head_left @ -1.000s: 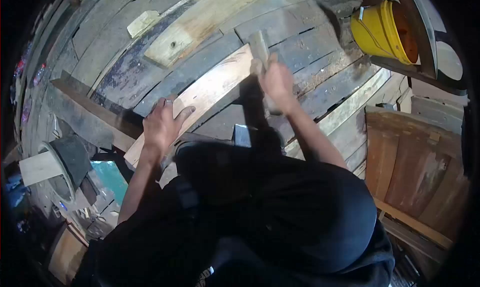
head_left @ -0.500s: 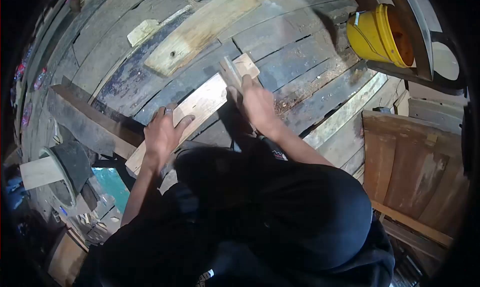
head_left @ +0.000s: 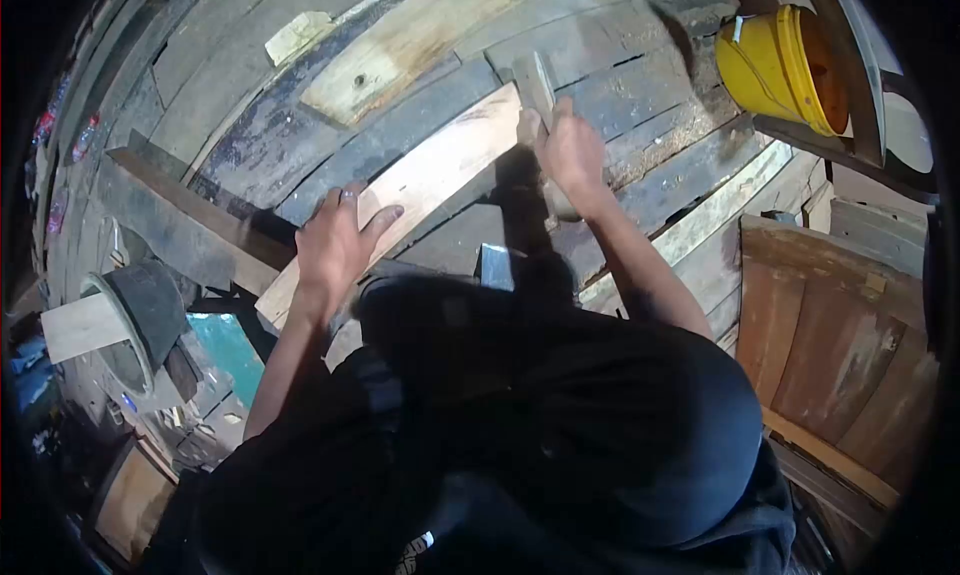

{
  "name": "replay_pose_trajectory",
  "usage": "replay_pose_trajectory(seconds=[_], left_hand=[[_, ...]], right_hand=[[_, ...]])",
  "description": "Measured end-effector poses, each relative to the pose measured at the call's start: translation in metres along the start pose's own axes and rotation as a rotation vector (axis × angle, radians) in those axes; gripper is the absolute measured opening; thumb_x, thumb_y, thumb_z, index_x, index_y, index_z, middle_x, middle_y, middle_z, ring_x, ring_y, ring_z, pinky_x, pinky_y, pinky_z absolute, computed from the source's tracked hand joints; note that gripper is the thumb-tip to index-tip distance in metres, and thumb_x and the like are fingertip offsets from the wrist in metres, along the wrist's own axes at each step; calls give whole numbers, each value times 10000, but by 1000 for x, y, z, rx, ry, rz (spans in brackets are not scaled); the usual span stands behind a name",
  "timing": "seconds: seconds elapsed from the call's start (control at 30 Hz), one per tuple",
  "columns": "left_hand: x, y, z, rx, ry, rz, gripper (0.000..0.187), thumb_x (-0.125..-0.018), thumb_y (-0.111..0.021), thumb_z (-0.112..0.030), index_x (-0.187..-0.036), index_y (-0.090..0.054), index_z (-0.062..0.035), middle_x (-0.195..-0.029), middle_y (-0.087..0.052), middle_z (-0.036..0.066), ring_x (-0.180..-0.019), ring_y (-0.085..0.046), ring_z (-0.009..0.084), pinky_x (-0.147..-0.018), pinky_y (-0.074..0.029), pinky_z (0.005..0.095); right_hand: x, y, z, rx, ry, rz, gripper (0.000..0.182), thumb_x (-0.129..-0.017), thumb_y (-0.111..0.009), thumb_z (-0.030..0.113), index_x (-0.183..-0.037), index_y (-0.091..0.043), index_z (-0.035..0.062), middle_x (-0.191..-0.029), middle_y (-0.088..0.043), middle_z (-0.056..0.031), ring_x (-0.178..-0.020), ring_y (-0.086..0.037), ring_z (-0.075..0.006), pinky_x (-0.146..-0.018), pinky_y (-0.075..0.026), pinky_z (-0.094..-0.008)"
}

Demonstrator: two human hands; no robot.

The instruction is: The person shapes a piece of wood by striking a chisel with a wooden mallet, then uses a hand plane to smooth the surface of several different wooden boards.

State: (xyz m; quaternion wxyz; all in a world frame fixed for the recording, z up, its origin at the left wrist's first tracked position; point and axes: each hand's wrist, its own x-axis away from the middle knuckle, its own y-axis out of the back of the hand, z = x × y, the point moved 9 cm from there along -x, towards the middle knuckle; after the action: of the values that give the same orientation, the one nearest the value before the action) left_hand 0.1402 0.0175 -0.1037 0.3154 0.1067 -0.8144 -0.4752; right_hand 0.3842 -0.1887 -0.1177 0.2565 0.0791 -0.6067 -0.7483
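Observation:
My left hand [head_left: 337, 243] is clamped over a pale wooden board [head_left: 430, 180], its thumb on the upper face and its fingers at the far edge. The board slants from lower left to upper right, its far end brightly lit. Just beyond that end, my right hand [head_left: 570, 155] is closed around a flat, blade-like tool [head_left: 535, 83] with a pale straight edge. The tool points away from me, and its exact kind cannot be made out. The handle part is hidden inside my fist.
Worn floor planks [head_left: 600, 105] lie beneath, with another rough board [head_left: 400, 60] farther off. A yellow bucket [head_left: 765, 65] stands at the upper right. Brown wooden panels [head_left: 820, 325] are at the right. A dark bucket [head_left: 145, 300] with a pale piece of wood is at the left.
My right hand and the tool have moved right, off the board's upper face and past its far end. My left hand still grips the board in nearly the same place.

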Motion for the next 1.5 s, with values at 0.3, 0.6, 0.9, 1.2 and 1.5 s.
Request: replay_pose_trajectory(seconds=[0.3, 0.6, 0.9, 1.2, 1.5], left_hand=[[6, -6, 1, -12, 9, 57, 700, -950, -687, -591, -1372, -627, -36, -1249, -677, 236, -1176, -665, 448, -947, -560, 549], [-5, -3, 0, -9, -11, -17, 684, -943, -699, -586, -1329, -648, -23, -1229, -684, 245, -1140, -681, 445, -933, -565, 545], [-2, -1, 0, -7, -24, -68, 682, -942, -698, -596, -1271, -679, 0, -1200, -695, 235, -1140, -680, 439, -930, -567, 532], [0, -1, 2, -29, -24, -98, 673, -940, -686, -609, -1274, -674, -24, -1217, -692, 240, -1150, -667, 453, -951, -551, 540], [2, 3, -3, 93, -57, -110, 645, -930, -736, -552, -1272, -673, -9, -1149, -703, 259, -1072, -691, 464, -916, -566, 526]], right_hand=[[16, 0, 13, -13, 71, -27, 460, -1033, -601, 453, -1042, -579, -7, -765, -713, -269, -712, -722, -471, -644, -581, -559], [68, -15, 82, -125, 392, 37, 368, -1004, -656, 395, -1023, -598, 32, -758, -716, -236, -683, -716, -453, -631, -582, -553], [23, -7, 39, -8, 132, 67, 375, -1027, -611, 400, -1033, -620, 25, -748, -722, -263, -710, -740, -447, -683, -600, -549], [-8, 2, -4, -10, 40, -58, 422, -1001, -615, 421, -1066, -633, 5, -781, -735, -245, -747, -750, -426, -686, -606, -530], [62, -16, 72, -110, 344, 98, 387, -1007, -621, 430, -1021, -674, 46, -746, -738, -173, -696, -741, -407, -624, -584, -532]])
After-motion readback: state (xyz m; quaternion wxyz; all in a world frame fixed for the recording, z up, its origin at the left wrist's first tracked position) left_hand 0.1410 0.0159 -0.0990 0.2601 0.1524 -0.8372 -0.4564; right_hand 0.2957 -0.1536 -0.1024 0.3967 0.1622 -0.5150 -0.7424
